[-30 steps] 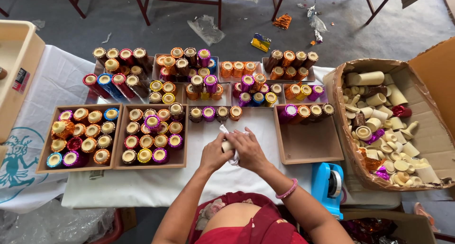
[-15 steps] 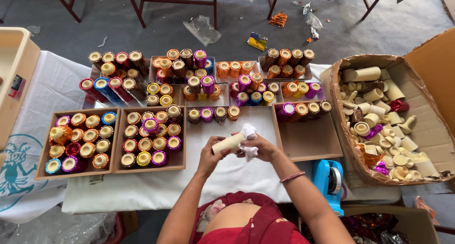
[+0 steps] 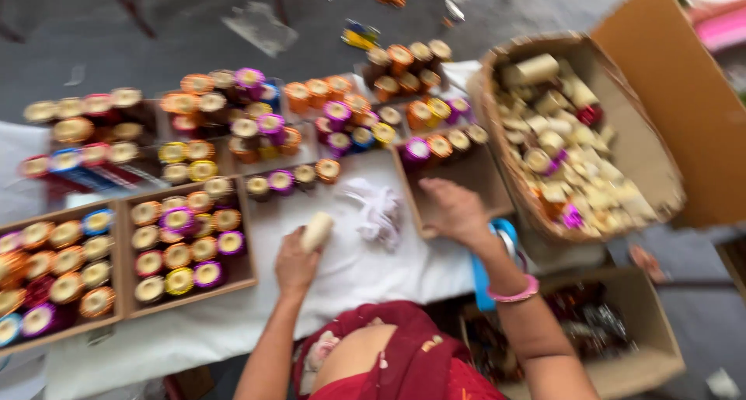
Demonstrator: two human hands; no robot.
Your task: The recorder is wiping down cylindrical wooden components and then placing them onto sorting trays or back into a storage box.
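The view is blurred by head motion. My left hand (image 3: 297,262) is shut on a pale bare spool (image 3: 316,230), held upright over the white cloth (image 3: 342,283) on the table. My right hand (image 3: 457,209) is stretched out to the right with its fingers spread and nothing in it, above the edge of a nearly empty brown tray (image 3: 458,190). A crumpled white scrap (image 3: 379,207) lies loose on the cloth between the two hands.
Wooden trays of coloured thread spools (image 3: 180,244) fill the left and far side of the table. A large cardboard box of bare pale spools (image 3: 571,151) stands at the right. A blue object (image 3: 491,264) and an open box (image 3: 622,338) sit below my right arm.
The hands have parted. The white scrap they held now lies on the cloth, my right hand has moved right towards the big box, and the view has swung to the right.
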